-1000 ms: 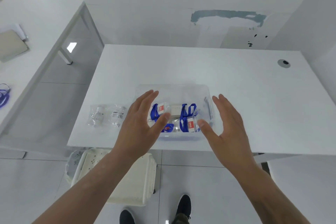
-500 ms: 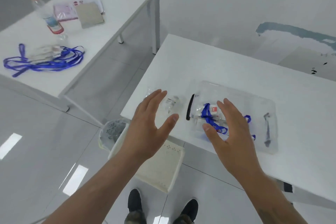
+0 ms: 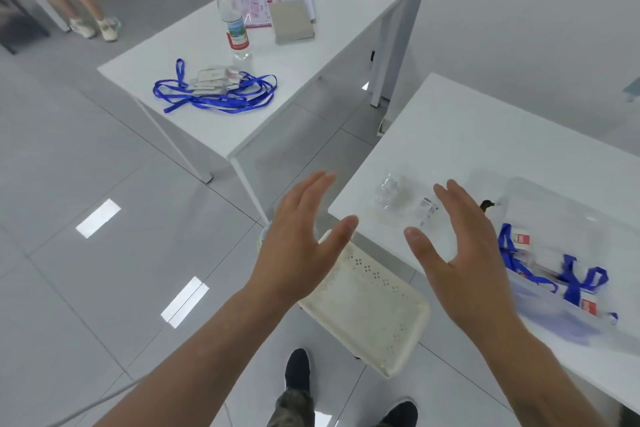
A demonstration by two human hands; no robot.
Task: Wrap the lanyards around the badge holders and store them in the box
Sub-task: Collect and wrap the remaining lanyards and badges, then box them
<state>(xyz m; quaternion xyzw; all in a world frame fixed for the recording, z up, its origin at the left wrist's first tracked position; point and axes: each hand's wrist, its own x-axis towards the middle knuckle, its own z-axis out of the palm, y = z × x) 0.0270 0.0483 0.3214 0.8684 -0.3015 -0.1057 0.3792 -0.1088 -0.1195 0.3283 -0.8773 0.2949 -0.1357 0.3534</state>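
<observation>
Bright, even overhead light is filling the room. Rectangular glare patches are reflecting off the glossy grey tiled floor (image 3: 104,253). Shadows are staying faint. The clear plastic storage box (image 3: 568,218) is smearing with motion blur; table edges are bowing toward frame edges.

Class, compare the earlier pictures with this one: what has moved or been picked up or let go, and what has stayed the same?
The view has swung left: the clear box with wrapped badges now sits at the right edge, and the far table's loose lanyards have come into sight. The left hand now hangs over the floor beside the near table. Both it and the right hand stay open and empty; nothing was picked up.
</observation>
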